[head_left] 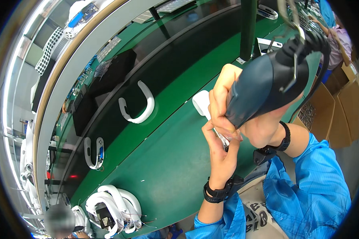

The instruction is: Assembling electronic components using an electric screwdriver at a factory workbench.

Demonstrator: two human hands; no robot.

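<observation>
My right hand [261,129] is wrapped round a dark electric screwdriver [261,85] with a hook and a cable at its top end. The tool points down toward my left hand [222,159], whose thumb and fingers pinch a white curved plastic piece [201,103]. One rounded end of this piece sticks out beyond my right fingers; much of the rest is hidden behind both hands. The screwdriver's tip is also hidden, so whether it touches the piece cannot be seen.
On the green bench [167,167] lies a heap of white curved pieces [123,203] with loose wires. A dark belt [163,65] carries a white U-shaped piece [143,107] and another with blue inside [95,153]. A green post [248,32] and cardboard boxes [341,107] stand right.
</observation>
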